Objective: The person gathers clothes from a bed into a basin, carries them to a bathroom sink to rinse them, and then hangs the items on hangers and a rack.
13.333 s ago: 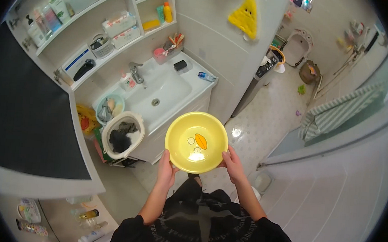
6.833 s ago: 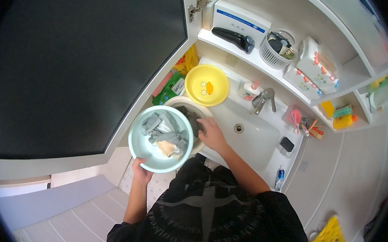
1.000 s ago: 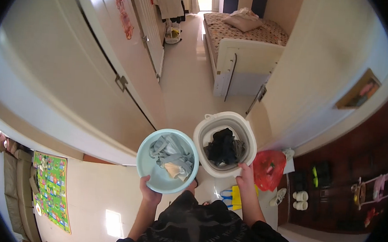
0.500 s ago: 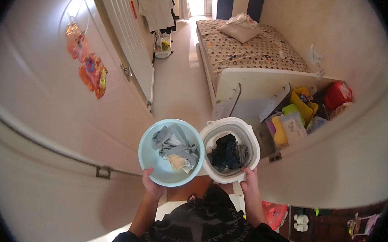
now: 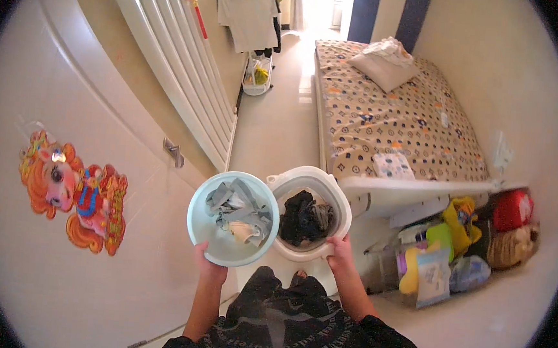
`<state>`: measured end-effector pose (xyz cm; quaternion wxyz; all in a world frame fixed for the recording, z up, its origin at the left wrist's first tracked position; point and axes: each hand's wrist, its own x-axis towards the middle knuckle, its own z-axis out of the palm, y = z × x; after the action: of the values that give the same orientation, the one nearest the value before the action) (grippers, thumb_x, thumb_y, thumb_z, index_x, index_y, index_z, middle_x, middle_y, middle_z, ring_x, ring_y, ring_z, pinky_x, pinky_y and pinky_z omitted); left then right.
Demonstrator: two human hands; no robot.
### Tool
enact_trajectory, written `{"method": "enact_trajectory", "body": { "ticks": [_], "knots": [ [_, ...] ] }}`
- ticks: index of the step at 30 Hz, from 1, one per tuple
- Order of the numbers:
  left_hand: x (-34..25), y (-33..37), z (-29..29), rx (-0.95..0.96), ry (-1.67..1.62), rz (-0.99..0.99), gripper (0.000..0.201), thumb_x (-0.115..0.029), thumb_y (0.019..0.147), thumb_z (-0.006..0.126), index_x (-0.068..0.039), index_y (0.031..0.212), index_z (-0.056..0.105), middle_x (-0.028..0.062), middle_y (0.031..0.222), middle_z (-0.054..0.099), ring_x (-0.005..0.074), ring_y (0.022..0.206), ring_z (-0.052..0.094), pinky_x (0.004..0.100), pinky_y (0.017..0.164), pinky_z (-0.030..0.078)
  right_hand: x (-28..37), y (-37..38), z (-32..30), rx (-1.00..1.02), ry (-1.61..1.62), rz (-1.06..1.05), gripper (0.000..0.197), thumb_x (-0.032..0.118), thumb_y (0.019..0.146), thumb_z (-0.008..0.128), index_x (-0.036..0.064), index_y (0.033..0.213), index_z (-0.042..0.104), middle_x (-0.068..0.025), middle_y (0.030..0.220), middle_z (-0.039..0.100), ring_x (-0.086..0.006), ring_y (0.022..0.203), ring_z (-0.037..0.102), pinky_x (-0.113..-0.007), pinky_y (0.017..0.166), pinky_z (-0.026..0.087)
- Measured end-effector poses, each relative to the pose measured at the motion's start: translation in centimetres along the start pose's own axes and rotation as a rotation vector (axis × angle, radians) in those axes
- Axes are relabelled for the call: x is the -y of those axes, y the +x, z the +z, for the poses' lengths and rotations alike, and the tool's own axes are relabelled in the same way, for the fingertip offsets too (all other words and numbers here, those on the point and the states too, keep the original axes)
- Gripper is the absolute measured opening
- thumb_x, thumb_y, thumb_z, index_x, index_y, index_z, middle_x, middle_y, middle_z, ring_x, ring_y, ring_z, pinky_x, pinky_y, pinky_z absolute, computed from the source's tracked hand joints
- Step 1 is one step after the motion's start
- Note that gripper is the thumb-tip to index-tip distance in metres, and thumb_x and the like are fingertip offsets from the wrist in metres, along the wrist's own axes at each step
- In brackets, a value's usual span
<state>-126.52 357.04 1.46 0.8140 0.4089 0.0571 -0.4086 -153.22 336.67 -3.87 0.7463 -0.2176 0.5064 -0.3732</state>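
Observation:
My left hand (image 5: 210, 263) grips the near rim of a round light-blue basin (image 5: 205, 237); the thumb shows over the edge and the fingers are hidden underneath. Grey and beige clothes (image 5: 240, 213) lie in that basin. With my right hand (image 5: 341, 254) I hold the near right rim of a white and grey basin (image 5: 341, 207), its remaining fingers out of sight below. Inside it are black and dark grey clothes (image 5: 302, 217). The two basins are side by side at waist height, their rims touching or slightly overlapping.
A white door (image 5: 149, 184) with a cartoon sticker (image 5: 80, 192) stands at left, beside a white radiator (image 5: 189, 64). A patterned bed (image 5: 392, 130) is ahead right; bags and boxes (image 5: 437, 269) sit by its near end. Pale floor (image 5: 276, 122) runs between, toward hanging clothes (image 5: 248, 10).
I have moved forward through the doorway, carrying both basins. The bed and the bags look closer, and the door sticker now shows at the left. Both hands keep their grip.

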Motion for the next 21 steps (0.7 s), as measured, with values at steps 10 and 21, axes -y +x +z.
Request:
{"method": "enact_trajectory", "body": {
  "ticks": [10, 21],
  "knots": [
    [-0.1, 19.5, 10.0, 0.014, -0.007, 0.006, 0.064, -0.037, 0.086, 0.049, -0.003, 0.139, 0.04, 0.0144, 0.133, 0.053, 0.0304, 0.124, 0.051, 0.0444, 0.105, 0.041, 9.2, 20.3, 8.4, -0.05, 0.058, -0.025, 0.059, -0.005, 0.076, 0.059, 0.013, 0.129, 0.042, -0.0091, 0.117, 0.053, -0.0289, 0.105, 0.056, -0.046, 0.083, 0.052],
    [-4.1, 43.8, 27.4, 0.189, 0.043, -0.124, 0.056, -0.031, 0.086, 0.048, -0.004, 0.135, 0.045, 0.0121, 0.129, 0.056, 0.0273, 0.121, 0.054, 0.042, 0.105, 0.04, 17.5, 39.3, 13.1, -0.309, 0.141, -0.146, 0.056, -0.006, 0.077, 0.057, 0.0177, 0.127, 0.046, -0.0088, 0.117, 0.055, -0.0305, 0.105, 0.058, -0.048, 0.089, 0.053]
  ]
}}
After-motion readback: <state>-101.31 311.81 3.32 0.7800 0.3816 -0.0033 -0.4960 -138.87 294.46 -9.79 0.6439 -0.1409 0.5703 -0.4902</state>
